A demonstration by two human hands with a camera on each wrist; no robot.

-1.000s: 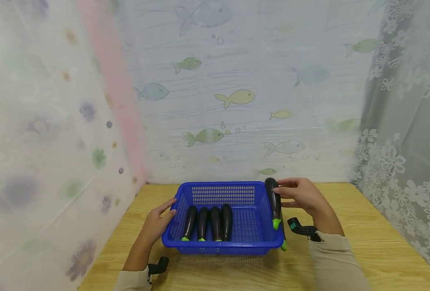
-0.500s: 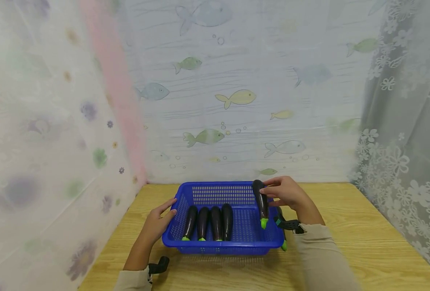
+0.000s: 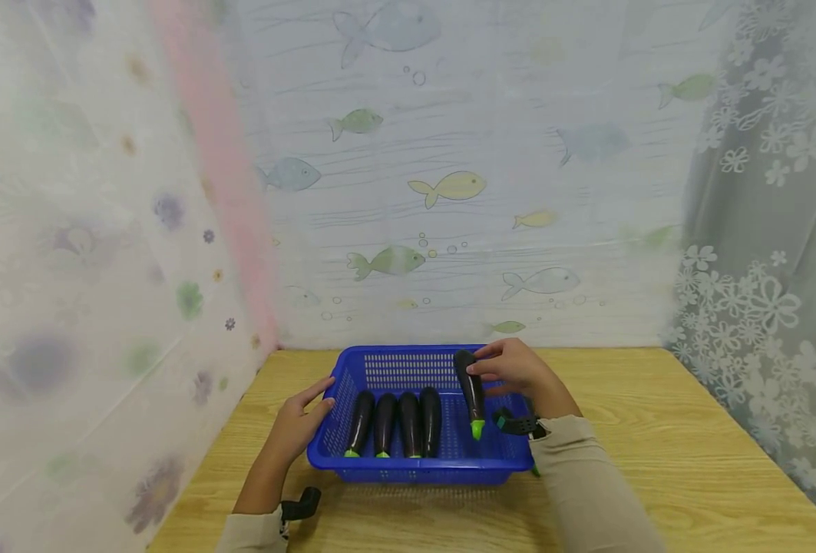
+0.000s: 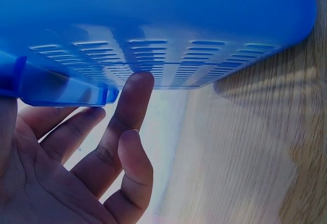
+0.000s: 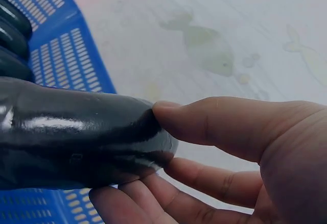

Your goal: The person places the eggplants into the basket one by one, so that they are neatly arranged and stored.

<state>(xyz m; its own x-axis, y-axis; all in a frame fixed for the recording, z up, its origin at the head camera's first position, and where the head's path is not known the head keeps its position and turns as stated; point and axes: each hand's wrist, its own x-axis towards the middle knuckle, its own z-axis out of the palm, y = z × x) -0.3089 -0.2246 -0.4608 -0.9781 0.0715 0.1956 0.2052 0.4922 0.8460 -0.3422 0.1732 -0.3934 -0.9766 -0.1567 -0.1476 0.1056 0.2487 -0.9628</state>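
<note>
My right hand (image 3: pixel 514 372) pinches a dark, glossy eggplant (image 3: pixel 470 388) by its rounded end, thumb on one side and fingers on the other. The eggplant is tilted over the right part of a blue plastic basket (image 3: pixel 442 464), its green stem end pointing down towards me. Inside on the left, several eggplants (image 3: pixel 410 425) lie side by side, stem ends near. My left hand (image 3: pixel 293 430) holds the basket's left rim. In the left wrist view, fingers (image 4: pixel 134 101) reach under the rim along the slotted wall; the thumb is mostly hidden there.
Just outside the basket's right side, the green stem end (image 3: pixel 535 470) of another eggplant shows, mostly hidden by basket and arm. A wood-grain table (image 3: pixel 656 461) carries everything. Fish-patterned sheeting (image 3: pixel 449 292) hangs behind, with a lacy curtain (image 3: pixel 760 346) at the right.
My right hand has carried the eggplant leftward, from above the basket's right rim to over its inside, and slightly lower. The left hand, basket and row of eggplants stay put.
</note>
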